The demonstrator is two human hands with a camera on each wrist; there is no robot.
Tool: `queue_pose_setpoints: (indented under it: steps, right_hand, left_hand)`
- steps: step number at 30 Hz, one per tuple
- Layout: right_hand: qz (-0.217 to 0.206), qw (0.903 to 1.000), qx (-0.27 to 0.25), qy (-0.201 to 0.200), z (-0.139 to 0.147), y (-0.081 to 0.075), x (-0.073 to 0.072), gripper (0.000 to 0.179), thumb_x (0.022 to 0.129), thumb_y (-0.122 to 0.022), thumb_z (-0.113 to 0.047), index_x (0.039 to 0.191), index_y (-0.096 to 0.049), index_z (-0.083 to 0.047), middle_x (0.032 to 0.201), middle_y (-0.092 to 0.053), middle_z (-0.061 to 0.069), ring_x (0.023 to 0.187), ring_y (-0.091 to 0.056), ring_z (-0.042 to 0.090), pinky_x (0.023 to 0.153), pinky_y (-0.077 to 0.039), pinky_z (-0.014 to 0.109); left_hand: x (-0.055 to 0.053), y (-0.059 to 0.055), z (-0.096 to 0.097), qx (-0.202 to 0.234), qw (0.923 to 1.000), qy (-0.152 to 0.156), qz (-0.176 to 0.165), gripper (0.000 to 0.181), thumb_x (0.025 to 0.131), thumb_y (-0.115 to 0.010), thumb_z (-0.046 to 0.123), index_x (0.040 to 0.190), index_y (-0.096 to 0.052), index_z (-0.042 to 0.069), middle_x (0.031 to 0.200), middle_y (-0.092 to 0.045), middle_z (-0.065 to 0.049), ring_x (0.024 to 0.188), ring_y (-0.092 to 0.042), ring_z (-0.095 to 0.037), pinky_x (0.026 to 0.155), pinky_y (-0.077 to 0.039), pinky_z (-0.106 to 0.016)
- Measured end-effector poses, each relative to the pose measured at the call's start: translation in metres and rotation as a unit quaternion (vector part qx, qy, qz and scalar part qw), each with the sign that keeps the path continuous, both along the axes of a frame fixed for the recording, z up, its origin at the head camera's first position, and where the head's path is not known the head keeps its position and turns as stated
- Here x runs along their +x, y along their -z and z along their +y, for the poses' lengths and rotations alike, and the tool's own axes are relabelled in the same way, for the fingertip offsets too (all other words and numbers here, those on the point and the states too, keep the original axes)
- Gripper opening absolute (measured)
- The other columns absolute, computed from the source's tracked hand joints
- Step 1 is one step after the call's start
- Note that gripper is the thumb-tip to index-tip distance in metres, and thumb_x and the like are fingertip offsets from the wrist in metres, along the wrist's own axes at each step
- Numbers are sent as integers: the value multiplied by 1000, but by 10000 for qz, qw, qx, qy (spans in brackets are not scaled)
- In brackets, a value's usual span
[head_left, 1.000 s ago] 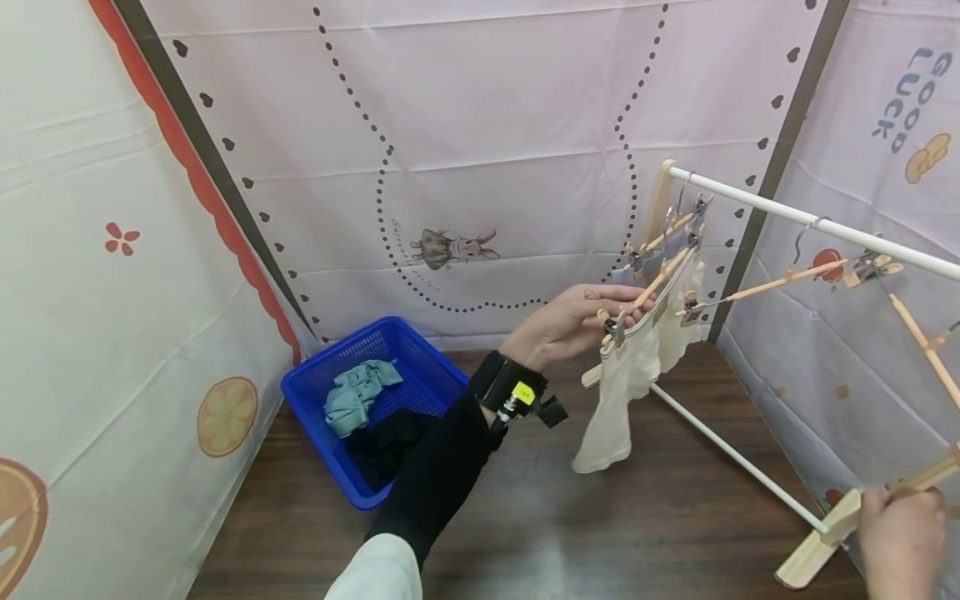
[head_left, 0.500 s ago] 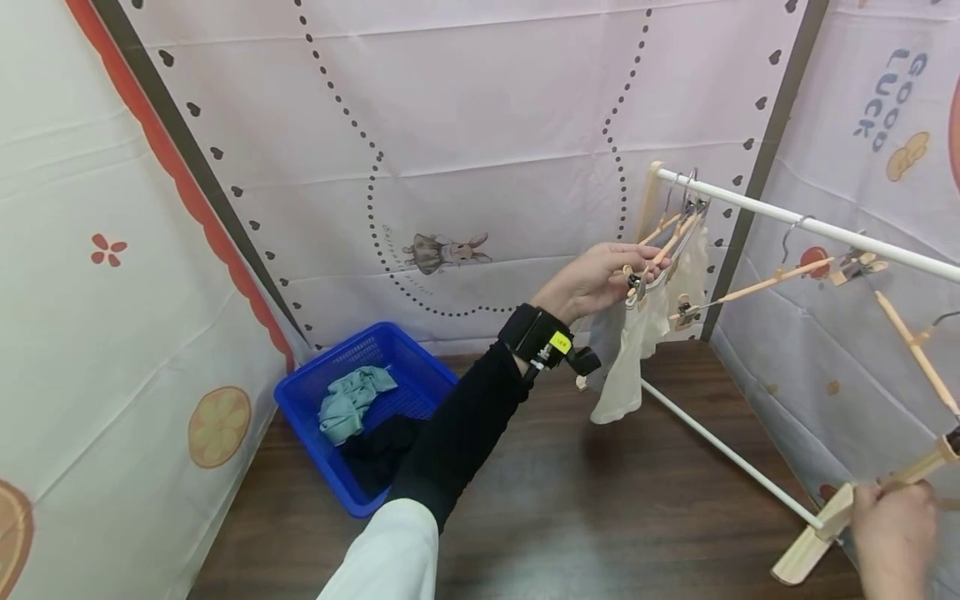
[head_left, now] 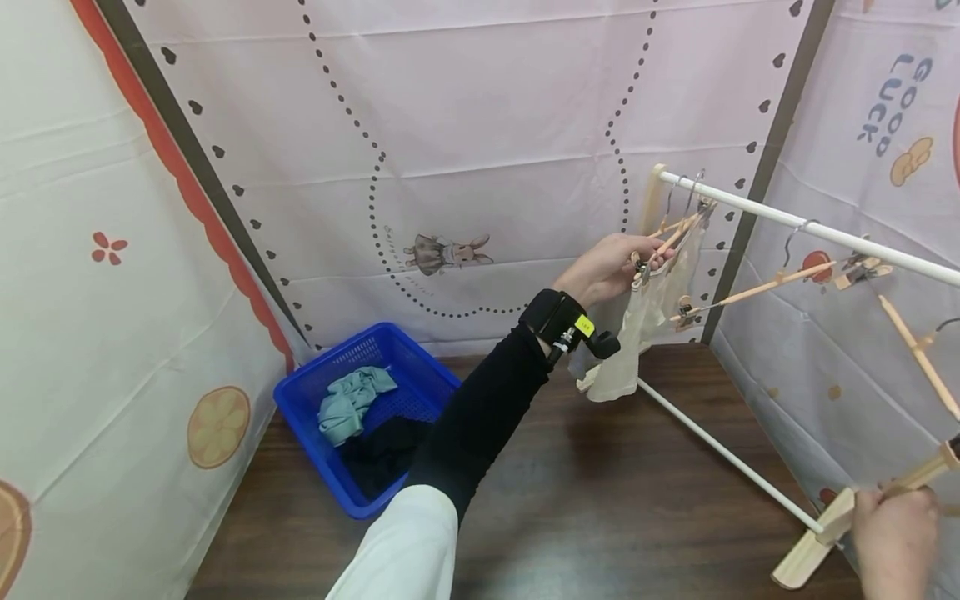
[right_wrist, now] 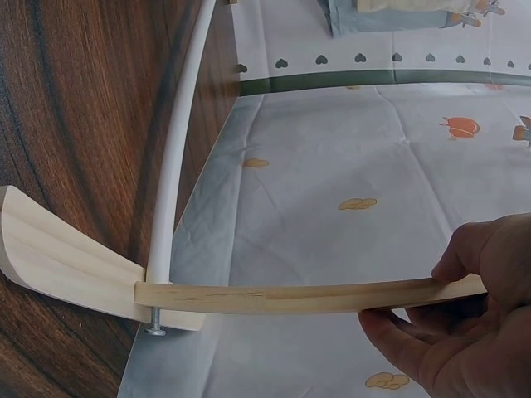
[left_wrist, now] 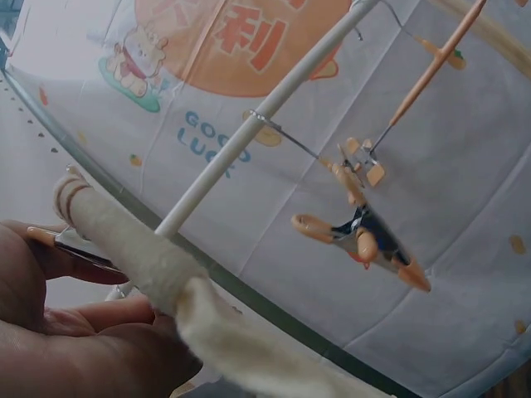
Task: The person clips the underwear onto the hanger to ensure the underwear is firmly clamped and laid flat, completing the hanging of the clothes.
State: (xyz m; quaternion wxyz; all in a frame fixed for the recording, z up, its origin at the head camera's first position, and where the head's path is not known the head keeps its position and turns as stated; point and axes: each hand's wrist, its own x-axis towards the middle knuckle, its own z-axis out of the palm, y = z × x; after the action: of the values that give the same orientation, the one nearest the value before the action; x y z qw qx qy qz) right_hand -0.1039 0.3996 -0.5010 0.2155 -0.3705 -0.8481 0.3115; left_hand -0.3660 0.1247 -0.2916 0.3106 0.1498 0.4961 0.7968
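In the head view my left hand (head_left: pixel 603 268) holds the near end of a wooden clip hanger (head_left: pixel 677 236), thumb and fingers at the bar beside its clip. Cream-white socks (head_left: pixel 624 360) hang from that hanger. Close up in the left wrist view, a sock (left_wrist: pixel 149 249) with brown stripes at its cuff lies over the fingertips. At the lower right my right hand (head_left: pixel 896 533) grips the wooden upright (right_wrist: pixel 332 298) of the drying rack, thumb above and fingers below in the right wrist view. The hanger's hook is on the rack's white rail (head_left: pixel 810 223), near its far end.
A blue basket (head_left: pixel 300 433) stands left on the dark wood table (head_left: pixel 600 517), with a teal cloth (head_left: pixel 351 402) and a black cloth (head_left: pixel 382 450) inside. More clip hangers (head_left: pixel 780 282) hang nearer along the rail. Printed cloth walls (head_left: pixel 495 100) enclose the table.
My left hand has moved forward and right, pushing the hanger with the socks toward the rail's far end, close to the hanger behind. The right hand keeps its grip on the upright.
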Motion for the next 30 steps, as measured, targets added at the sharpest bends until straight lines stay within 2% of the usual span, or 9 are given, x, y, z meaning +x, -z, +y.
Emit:
queue_pose_setpoints:
  steps: [4, 8, 12, 15, 19, 23, 30]
  right_hand:
    - [206, 9995, 174, -132, 1, 1, 0, 36, 92, -40, 0, 117, -42, 26, 109, -41, 44, 103, -44, 67, 85, -38, 71]
    - [254, 9993, 179, -198, 1, 2, -1, 37, 93, -40, 0, 117, -40, 28, 108, -40, 45, 103, -43, 68, 85, -37, 71]
    - [244, 9994, 153, -189, 2, 1, -1, 37, 92, -40, 0, 117, -39, 28, 108, -39, 45, 103, -42, 67, 86, -36, 71]
    - [289, 9992, 188, -203, 3, 0, -1, 34, 91, -40, 0, 113, -41, 26, 108, -39, 44, 103, -42, 66, 88, -36, 71]
    - [306, 9990, 235, -218, 4, 0, -1, 31, 91, -40, 0, 110, -43, 25, 108, -40, 44, 103, -42, 66, 88, -36, 71]
    - [138, 9996, 159, -211, 5, 1, -1, 33, 92, -40, 0, 113, -42, 25, 109, -39, 43, 105, -42, 66, 88, -37, 71]
    - [152, 9996, 149, -167, 4, -1, 0, 35, 91, -41, 1, 116, -41, 25, 109, -39, 43, 104, -43, 65, 87, -37, 71]
  left_hand:
    - [-5, 4, 0, 42, 9998, -147, -137, 35, 100, -51, -8, 134, -55, -10, 89, -68, -13, 63, -59, -11, 56, -48, -19]
    - [-9, 9, -3, 72, 9994, -152, -290, 30, 103, -53, -1, 132, -58, -8, 87, -68, -13, 62, -58, -10, 53, -49, -16]
    - [-13, 12, -2, 77, 9997, -118, -205, 24, 103, -54, 1, 125, -61, -6, 89, -69, -13, 63, -58, -10, 54, -49, -16]
    - [-15, 12, 1, 81, 9998, -121, -129, 21, 102, -54, -2, 121, -62, -5, 89, -69, -12, 65, -59, -11, 55, -49, -17]
    - [-18, 10, 8, 168, 9995, -134, -247, 21, 102, -52, -3, 120, -62, -6, 89, -67, -13, 67, -59, -11, 55, -48, -16]
    - [-19, 9, 13, 225, 9992, -107, -325, 20, 102, -51, -3, 119, -61, -5, 88, -67, -15, 66, -59, -12, 54, -48, -16]
    - [-22, 8, 15, 161, 9998, 6, -148, 23, 104, -51, 0, 122, -60, -10, 86, -66, -13, 63, -56, -10, 53, -47, -15]
